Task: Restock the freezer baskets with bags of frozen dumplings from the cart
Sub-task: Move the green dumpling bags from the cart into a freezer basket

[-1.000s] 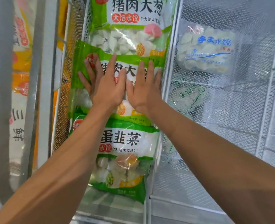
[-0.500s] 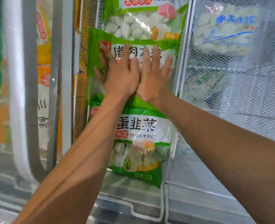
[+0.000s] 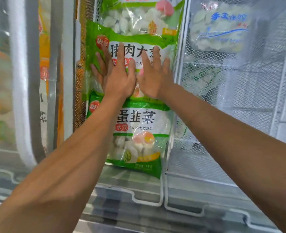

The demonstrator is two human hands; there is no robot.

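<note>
White wire-mesh freezer basket (image 3: 175, 68) holds three green plastic dumpling bags; left hand (image 3: 117, 78) and right hand (image 3: 153, 76), fingers flat, press the middle bag (image 3: 138, 51) down. Neighbouring basket (image 3: 239, 101) looks sparse; more restocking likely.

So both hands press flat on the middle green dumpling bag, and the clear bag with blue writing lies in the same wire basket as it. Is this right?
Not quite. In the head view the clear bag with blue writing lies in the next white wire basket, to the right. Left hand and right hand do press flat on the middle green dumpling bag.
</note>
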